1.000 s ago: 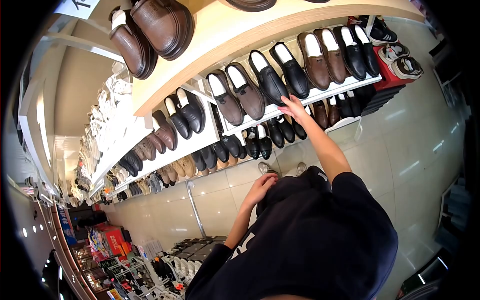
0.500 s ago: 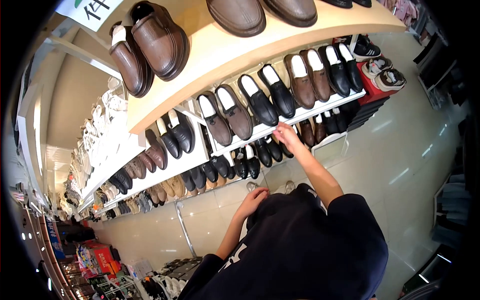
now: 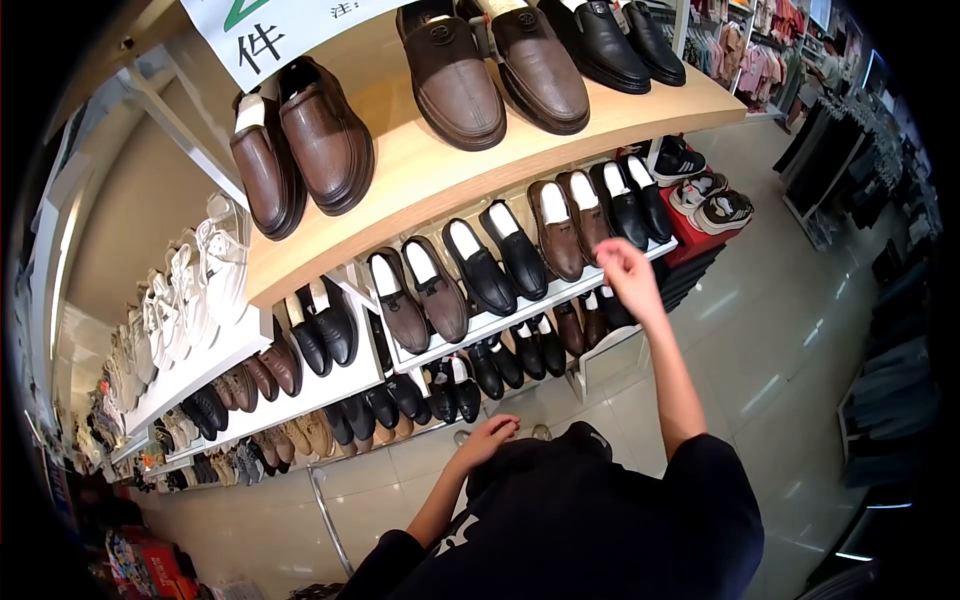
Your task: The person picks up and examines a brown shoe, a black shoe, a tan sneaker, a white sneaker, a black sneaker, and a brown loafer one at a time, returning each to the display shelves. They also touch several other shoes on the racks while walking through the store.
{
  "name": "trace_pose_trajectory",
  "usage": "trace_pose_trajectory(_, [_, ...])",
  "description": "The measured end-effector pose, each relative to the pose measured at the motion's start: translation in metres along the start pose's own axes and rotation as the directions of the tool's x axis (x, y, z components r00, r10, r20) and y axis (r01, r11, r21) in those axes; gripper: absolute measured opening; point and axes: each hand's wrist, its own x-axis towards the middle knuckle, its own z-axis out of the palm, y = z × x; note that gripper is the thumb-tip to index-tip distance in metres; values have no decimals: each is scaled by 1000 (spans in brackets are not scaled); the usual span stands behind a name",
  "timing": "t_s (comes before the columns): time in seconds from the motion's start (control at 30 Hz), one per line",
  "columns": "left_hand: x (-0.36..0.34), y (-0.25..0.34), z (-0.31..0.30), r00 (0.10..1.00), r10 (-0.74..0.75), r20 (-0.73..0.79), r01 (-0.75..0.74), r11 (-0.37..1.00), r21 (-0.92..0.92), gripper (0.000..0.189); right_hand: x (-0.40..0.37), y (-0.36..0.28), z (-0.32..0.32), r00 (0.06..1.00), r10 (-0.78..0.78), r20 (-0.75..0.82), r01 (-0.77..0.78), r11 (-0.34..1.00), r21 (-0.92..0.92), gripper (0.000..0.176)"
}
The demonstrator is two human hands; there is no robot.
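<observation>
My right hand (image 3: 630,276) is reached out in front of the middle shelf, just right of a pair of brown slip-on shoes (image 3: 556,232). Its fingers are curled together, slightly blurred, with nothing visible in them. Left of that pair stand black loafers (image 3: 480,268) and grey-brown loafers (image 3: 402,302), all stuffed with white paper. To the right is another black pair (image 3: 622,205). My left hand (image 3: 489,440) hangs by my waist below the bottom row, fingers loosely stretched, holding nothing that I can see.
A wooden top shelf (image 3: 560,145) juts out above, bearing large brown shoes (image 3: 455,85) and a hanging sign (image 3: 270,40). Lower rows hold more dark shoes (image 3: 455,388). White sneakers (image 3: 215,262) line the left. Sneakers on red boxes (image 3: 705,225) mark the right end.
My right hand has moved right along the shelf edge, from below the black loafers to beside the brown pair. The view has shifted, showing more of the top shelf. My left hand stays near my waist.
</observation>
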Motion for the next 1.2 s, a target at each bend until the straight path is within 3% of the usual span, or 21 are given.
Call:
trace_pose_trajectory(0.07, [3,7,-2,1000,-6,15,5,1000,27,32,33,-81,-6,960,-261,-102,268,962,54,13])
trace_pose_trajectory(0.1, [4,11,-1,998,57,5,-58,997,47,31,47,-113,-8,909,-405,-100,404,914,-30,15])
trace_pose_trajectory(0.13, [5,15,1,993,120,-4,-119,991,69,31,54,-146,2,881,-446,-159,440,895,-69,23])
trace_pose_trajectory(0.17, [6,18,2,992,123,-4,-122,989,78,31,68,-166,8,807,-568,-162,501,804,-319,36])
trace_pose_trajectory(0.23, [4,23,4,982,186,-25,-185,982,43,31,99,-185,26,726,-678,-114,551,674,-492,59])
trace_pose_trajectory(0.3, [-8,35,7,980,199,-28,-197,979,57,31,132,-178,39,735,-676,-49,495,584,-643,83])
trace_pose_trajectory(0.37, [-19,38,9,984,164,-71,-167,985,-50,32,163,-157,49,743,-664,-76,431,563,-705,95])
trace_pose_trajectory(0.5, [-41,23,4,983,109,-146,-131,980,-150,29,176,-152,51,877,-455,-153,305,775,-554,97])
trace_pose_trajectory(0.57, [-47,17,0,985,96,-143,-117,982,-147,30,177,-151,46,851,-491,-185,328,773,-543,93])
trace_pose_trajectory(0.67, [-51,28,-3,983,114,-147,-138,977,-163,30,155,-151,29,877,-418,-235,346,891,-294,91])
trace_pose_trajectory(0.77, [-55,47,1,967,191,-168,-218,962,-163,27,91,-157,9,877,-435,-205,435,899,-45,83])
trace_pose_trajectory(0.83, [-58,65,3,944,279,-176,-308,936,-170,27,33,-155,-4,921,-323,-215,354,927,122,78])
trace_pose_trajectory(0.93, [-66,98,5,930,340,-138,-357,925,-126,27,-43,-116,-21,951,-231,-207,286,911,298,97])
trace_pose_trajectory(0.97, [-71,112,7,925,361,-120,-373,923,-93,28,-66,-109,-22,982,-141,-126,182,890,418,104])
trace_pose_trajectory(1.03, [-79,137,9,868,488,-87,-496,851,-175,41,-109,-67,-26,997,-69,-24,70,829,554,99])
trace_pose_trajectory(1.07, [-80,147,10,850,519,-88,-526,828,-194,53,-130,-43,-30,995,-10,100,-54,779,624,100])
trace_pose_trajectory(1.17, [-70,166,9,795,586,-155,-606,778,-168,87,-181,5,-19,919,81,386,-351,614,707,103])
trace_pose_trajectory(1.2, [-66,172,11,791,587,-175,-611,776,-159,93,-193,5,-8,902,142,408,-409,583,702,103])
